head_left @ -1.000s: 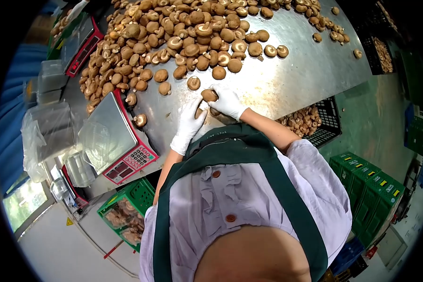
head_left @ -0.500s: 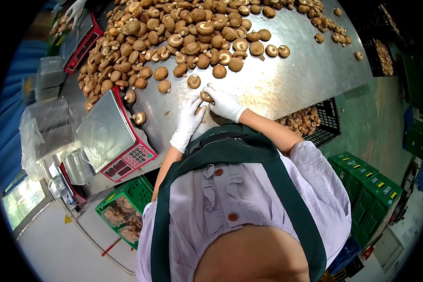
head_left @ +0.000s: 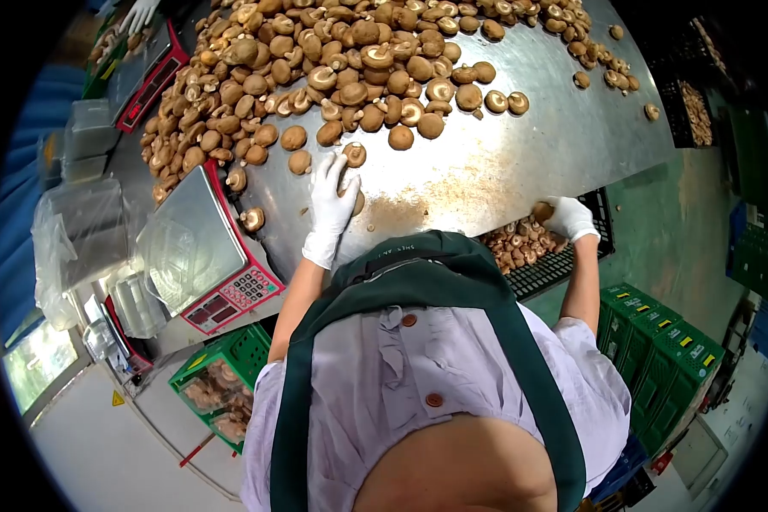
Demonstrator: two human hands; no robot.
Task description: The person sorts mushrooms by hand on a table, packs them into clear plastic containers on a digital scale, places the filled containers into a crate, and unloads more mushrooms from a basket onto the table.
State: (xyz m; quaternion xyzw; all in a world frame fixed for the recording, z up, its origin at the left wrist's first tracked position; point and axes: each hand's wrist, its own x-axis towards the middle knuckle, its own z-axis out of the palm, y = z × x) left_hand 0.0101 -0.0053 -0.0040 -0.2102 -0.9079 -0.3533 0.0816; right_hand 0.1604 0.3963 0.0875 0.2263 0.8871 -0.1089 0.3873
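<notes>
Both my hands wear white gloves. My left hand lies over the metal table with its fingers stretched out, the fingertips at a brown shiitake mushroom. Another mushroom shows partly beside the palm, under the thumb; whether the palm grips it is hidden. My right hand is closed on a shiitake mushroom above a black crate of mushrooms, past the table's near right edge. A large heap of mushrooms covers the far part of the table.
A red-rimmed scale stands at left, with clear plastic trays beside it. Below it sits a green crate with packed trays. Green crates are stacked at right. At the far left, another person's gloved hand is near a second scale.
My right hand has moved right, from beside my left hand to over the black crate, with a mushroom in it. My left hand has moved slightly forward to the mushroom ahead, its fingers now extended.
</notes>
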